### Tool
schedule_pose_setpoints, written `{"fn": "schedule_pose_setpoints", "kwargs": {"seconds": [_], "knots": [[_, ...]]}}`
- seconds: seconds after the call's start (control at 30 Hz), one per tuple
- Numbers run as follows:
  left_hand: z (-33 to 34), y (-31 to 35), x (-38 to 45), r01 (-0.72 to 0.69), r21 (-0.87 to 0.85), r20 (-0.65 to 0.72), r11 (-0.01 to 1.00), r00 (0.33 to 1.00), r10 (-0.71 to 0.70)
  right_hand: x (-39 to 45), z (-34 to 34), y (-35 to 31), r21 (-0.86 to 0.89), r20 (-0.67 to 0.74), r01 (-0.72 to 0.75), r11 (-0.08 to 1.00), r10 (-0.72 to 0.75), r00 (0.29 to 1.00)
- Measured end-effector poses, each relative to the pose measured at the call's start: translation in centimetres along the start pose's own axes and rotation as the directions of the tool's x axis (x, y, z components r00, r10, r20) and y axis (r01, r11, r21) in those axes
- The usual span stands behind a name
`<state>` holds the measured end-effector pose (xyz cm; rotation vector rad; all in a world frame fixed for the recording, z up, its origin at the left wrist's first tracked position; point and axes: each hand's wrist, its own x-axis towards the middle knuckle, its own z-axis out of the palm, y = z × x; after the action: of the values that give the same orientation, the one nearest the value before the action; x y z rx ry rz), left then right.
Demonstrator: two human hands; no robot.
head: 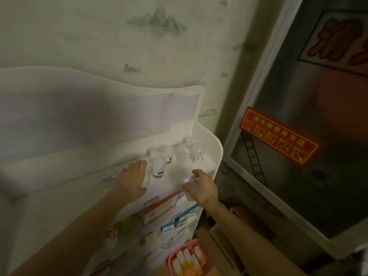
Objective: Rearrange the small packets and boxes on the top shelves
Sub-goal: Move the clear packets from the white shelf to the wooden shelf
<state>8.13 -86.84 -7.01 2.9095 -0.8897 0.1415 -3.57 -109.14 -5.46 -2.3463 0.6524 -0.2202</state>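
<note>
A white shelf unit stands against the wall; its top shelf [201, 166] carries several small clear bottles [158, 170], some in a left group and some further right [185, 155]. My left hand [132, 180] lies flat on the shelf's front edge, fingers straight, just left of the nearest bottle. My right hand [201, 185] grips a small clear bottle [189, 181] at the shelf's front right edge. On the shelves below stand an orange-and-white box [159, 208] and blue-and-white boxes [185, 218].
A pink basket [172, 259] with orange-and-white packets sits on the floor by the shelf foot, beside cardboard boxes [225, 242]. To the right is a metal-framed cabinet door [298, 176] bearing a red sticker [277, 134]. The wall behind has printed wallpaper.
</note>
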Motion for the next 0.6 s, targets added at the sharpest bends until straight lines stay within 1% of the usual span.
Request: {"fn": "schedule_pose_setpoints", "kwargs": {"seconds": [0.07, 0.13, 0.2, 0.27, 0.37, 0.47, 0.6], "knots": [[1.4, 0.0, 1.2, 0.019, 0.039, -0.025, 0.999, 1.000, -0.018, 2.2, 0.7, 0.8, -0.007, 0.027, 0.008, 1.000, -0.008, 1.000], [2.5, 0.0, 2.0, 0.033, 0.121, -0.049, 0.992, 0.998, -0.027, 3.6, 1.4, 1.5, -0.030, 0.070, 0.031, 0.999, -0.029, 0.997], [3.6, -0.1, 2.7, 0.059, 0.142, -0.062, 0.988, 0.997, -0.051, 4.8, 2.1, 2.0, -0.083, 0.109, 0.076, 0.994, -0.067, 0.992], [4.6, -0.3, 3.3, 0.062, 0.155, -0.055, 0.986, 0.997, -0.054, 6.1, 2.5, 2.4, -0.093, 0.136, 0.101, 0.991, -0.088, 0.987], [5.8, -0.4, 4.0, 0.040, 0.152, -0.018, 0.988, 0.999, -0.038, 7.9, 3.2, 2.4, -0.075, 0.152, 0.116, 0.990, -0.104, 0.983], [6.5, -0.6, 4.4, 0.054, 0.151, -0.016, 0.987, 0.998, -0.053, 8.9, 3.9, 2.3, -0.065, 0.149, 0.152, 0.986, -0.141, 0.979], [7.0, -0.8, 4.6, 0.090, 0.067, -0.032, 0.994, 0.996, -0.088, 9.4, 4.8, 2.4, -0.042, 0.170, 0.173, 0.984, -0.163, 0.972]]}}
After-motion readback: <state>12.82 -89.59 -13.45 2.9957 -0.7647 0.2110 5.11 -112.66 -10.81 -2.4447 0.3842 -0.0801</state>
